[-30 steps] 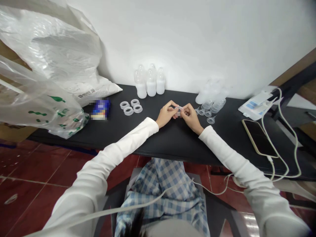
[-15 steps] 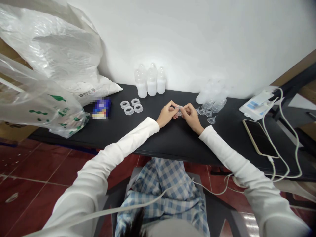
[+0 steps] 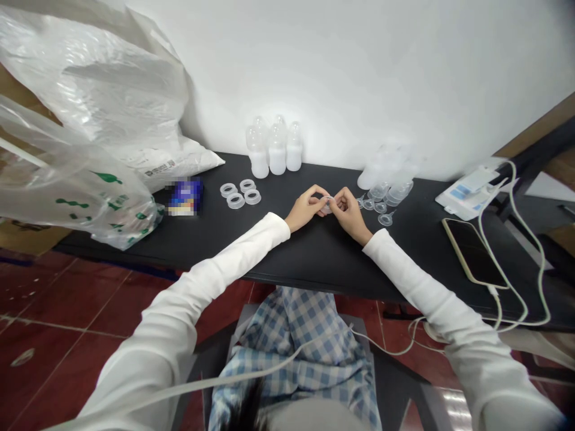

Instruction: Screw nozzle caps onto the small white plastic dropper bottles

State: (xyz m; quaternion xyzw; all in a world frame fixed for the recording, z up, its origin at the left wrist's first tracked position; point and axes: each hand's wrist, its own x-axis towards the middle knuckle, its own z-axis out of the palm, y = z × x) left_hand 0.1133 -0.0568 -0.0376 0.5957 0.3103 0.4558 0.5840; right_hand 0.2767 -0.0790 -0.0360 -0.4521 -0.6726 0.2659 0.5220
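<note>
well, clear silicone ring [image 3: 327,204] (mostly hidden)

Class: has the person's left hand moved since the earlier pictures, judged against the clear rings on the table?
No: the left hand sits as far from the clear rings as before.

white long sleeves [image 3: 215,269] down to wrists, left hand [image 3: 308,208] and right hand [image 3: 349,214] bare, blue-white checked cloth [image 3: 291,341] below

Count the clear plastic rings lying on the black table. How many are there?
4. They sit on the black table, beside the left hand: back-left ring, back-right ring, front-left ring, front-right ring. A pinched ring, partly hidden, is off the table, held with the right hand.
</note>
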